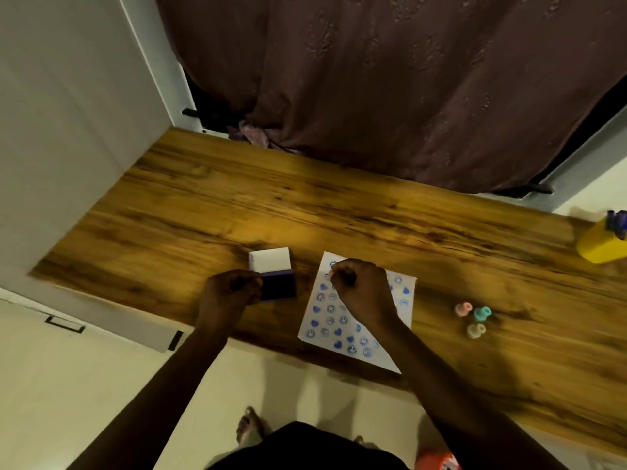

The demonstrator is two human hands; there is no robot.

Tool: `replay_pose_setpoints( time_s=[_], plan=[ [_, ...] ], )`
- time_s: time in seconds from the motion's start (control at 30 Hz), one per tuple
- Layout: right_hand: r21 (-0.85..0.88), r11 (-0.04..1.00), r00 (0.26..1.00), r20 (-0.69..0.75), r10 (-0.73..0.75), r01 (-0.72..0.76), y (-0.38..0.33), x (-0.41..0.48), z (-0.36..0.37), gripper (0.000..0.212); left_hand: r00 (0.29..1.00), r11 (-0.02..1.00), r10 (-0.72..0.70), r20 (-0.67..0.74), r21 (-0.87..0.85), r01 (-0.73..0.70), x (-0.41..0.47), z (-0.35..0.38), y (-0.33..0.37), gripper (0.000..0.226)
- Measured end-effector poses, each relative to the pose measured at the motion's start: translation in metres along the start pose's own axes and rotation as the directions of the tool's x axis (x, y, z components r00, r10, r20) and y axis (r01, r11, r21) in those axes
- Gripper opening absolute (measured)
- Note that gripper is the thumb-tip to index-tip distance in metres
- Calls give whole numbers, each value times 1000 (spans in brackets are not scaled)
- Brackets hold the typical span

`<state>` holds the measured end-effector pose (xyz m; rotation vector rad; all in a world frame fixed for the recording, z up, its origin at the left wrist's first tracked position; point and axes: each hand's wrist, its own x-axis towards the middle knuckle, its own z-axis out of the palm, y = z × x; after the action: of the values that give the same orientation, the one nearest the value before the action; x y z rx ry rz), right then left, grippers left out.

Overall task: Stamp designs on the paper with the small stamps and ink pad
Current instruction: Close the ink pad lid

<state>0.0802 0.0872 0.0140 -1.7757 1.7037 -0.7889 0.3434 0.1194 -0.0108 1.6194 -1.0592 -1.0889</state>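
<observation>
A white paper (342,329) lies on the wooden desk (305,212), covered with several blue stamped hearts and round faces. My right hand (361,288) is closed over the paper's upper part, fingertips pinched down near the top left; what it holds is hidden inside the fist. To the left lies the ink pad (280,288), dark blue, with its white lid (269,263) flipped open behind it. My left hand (230,290) grips the ink pad's left side. Three small stamps, pink (463,309), teal (482,313) and pale yellow (476,330), lie on the desk to the right.
A yellow holder (602,240) with blue pens stands at the desk's far right. A dark brown curtain (390,79) hangs behind the desk. The desk's front edge runs just below the paper, whose corner overhangs it. An orange object (437,462) is on the floor.
</observation>
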Motion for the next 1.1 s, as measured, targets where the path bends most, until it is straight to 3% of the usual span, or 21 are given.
replay_pose_setpoints(
  time_s=[0.13, 0.27, 0.33, 0.4, 0.6, 0.87, 1.1],
  plan=[
    [13, 999, 996, 75, 44, -45, -12, 20, 23, 13, 996, 998, -54, -70, 35, 57, 18, -13, 1, 33],
    [-23, 997, 984, 162, 80, -77, -21, 41, 45, 20, 990, 991, -99, -102, 84, 108, 37, -14, 0, 15],
    [-68, 993, 976, 191, 106, -94, -24, 51, 54, 21, 987, 987, -120, -106, 94, 130, 43, -12, -1, 24],
    [-106, 988, 969, 209, 132, -111, -28, 60, 61, 20, 988, 984, -123, -92, 119, 134, 48, -11, -1, 15],
    [-207, 971, 947, 271, 171, -116, -37, 73, 75, 22, 992, 969, -127, 4, 212, 123, 62, -6, -4, 15],
    [-221, 967, 950, 252, 183, -128, -37, 76, 83, 20, 982, 971, -188, 32, 154, 181, 69, -3, -4, 30],
    [-136, 967, 950, 203, 239, -214, -31, 75, 89, 18, 982, 981, -172, 77, 105, 164, 65, -4, -8, 32]
  ],
)
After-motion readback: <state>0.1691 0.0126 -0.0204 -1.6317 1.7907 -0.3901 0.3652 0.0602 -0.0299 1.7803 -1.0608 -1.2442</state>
